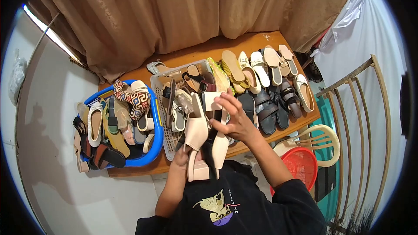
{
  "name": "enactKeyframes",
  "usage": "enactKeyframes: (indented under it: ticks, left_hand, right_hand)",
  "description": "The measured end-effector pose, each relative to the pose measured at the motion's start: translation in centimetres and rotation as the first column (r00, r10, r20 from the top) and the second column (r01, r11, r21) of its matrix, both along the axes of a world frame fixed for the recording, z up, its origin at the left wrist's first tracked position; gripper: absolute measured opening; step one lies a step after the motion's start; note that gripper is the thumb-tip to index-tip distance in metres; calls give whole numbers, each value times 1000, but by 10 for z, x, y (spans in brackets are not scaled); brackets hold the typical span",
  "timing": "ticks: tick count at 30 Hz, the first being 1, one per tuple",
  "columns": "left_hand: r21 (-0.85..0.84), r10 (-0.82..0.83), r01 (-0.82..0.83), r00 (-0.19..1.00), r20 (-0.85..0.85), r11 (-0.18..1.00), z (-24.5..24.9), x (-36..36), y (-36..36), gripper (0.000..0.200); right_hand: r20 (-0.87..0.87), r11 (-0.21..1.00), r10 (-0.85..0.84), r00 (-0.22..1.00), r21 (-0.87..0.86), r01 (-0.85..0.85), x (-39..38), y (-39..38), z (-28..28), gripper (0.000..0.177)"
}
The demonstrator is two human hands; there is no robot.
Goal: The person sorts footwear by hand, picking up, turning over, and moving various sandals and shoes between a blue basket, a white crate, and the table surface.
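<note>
A pair of beige block-heeled mules is held upright above the table's front edge. My left hand [179,159] grips the left beige mule [197,132] from below, near its heel, its fingers mostly hidden behind the shoe. The other beige mule [221,148] stands beside it with its heel upward and its dark sole side partly showing. My right hand [237,119] holds this second mule near the heel, thumb and fingers bent round it. Just behind the pair is a pale plastic basket [159,80] with several sandals in it.
A blue-rimmed basket [159,143] full of shoes stands at the left on the wooden table [174,55]. Several pairs, including white slides [260,67] and black sandals [266,115], are lined up at the right. Below them are a red plastic basket [300,165], a cream chair [331,143] and a wooden rack [363,104].
</note>
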State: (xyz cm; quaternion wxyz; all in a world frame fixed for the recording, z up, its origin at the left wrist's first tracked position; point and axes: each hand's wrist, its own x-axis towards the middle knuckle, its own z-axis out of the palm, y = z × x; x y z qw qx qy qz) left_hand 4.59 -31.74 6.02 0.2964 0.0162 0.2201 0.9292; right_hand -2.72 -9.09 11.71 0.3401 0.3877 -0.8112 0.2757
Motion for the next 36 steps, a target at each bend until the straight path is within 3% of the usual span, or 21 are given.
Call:
enactKeyframes:
  ticks: [1,2,4,5,6,7,8,10,14,16,19,21,23,26,32,36]
  left_hand:
    - [-65,-6,8,1000,23,998,-11,-4,-6,70]
    - [-156,14,-16,1000,-12,988,-19,3,-10,52]
    - [-223,100,-99,995,-7,970,-22,9,-6,47]
    - [-229,17,-23,999,-28,973,-28,5,-11,45]
    - [-465,129,-108,991,14,879,-4,4,6,44]
    - [-533,181,-190,981,-68,825,11,2,23,43]
    - [-589,225,-269,963,-149,762,17,-1,35,43]
    - [-569,140,-268,956,-259,777,7,-6,48,43]
    - [-609,115,-241,964,-239,756,-15,5,87,42]
    - [-631,107,-257,958,-265,732,-22,7,109,42]
    - [-693,134,-394,907,-399,603,-24,8,147,39]
    - [-728,84,-312,939,-332,611,-34,1,162,41]
    - [-736,14,-189,972,-237,650,-45,-9,180,43]
    - [-696,120,-271,959,-258,665,-47,-26,227,41]
    - [-729,206,-243,968,-143,640,-64,-64,310,40]
    - [-727,269,-296,950,-157,620,-79,-124,344,40]
  right_hand:
    - [60,998,-31,998,-57,34,4,7,-1,61]
    - [80,984,-77,994,-155,89,6,11,-7,63]
    - [401,884,-102,910,-383,268,21,12,-12,53]
    - [617,823,49,786,-470,318,32,13,-23,48]
    - [760,751,220,612,-532,390,46,14,-32,44]
    - [782,657,324,532,-591,468,64,3,-24,47]
    - [805,633,407,432,-589,502,80,1,-20,62]
    - [686,581,417,597,-706,406,99,-12,-37,82]
    - [734,550,353,580,-664,507,117,8,-42,100]
    - [830,729,111,547,-442,522,116,30,-38,108]
    - [848,731,80,523,-407,547,108,59,-45,99]
    - [864,715,12,504,-360,599,98,74,-49,83]
    - [864,713,31,502,-371,595,87,96,-62,81]
    - [853,691,93,513,-427,584,65,139,-72,77]
    - [879,757,167,446,-404,513,10,234,-95,71]
    - [873,787,83,480,-353,506,-48,260,-93,69]
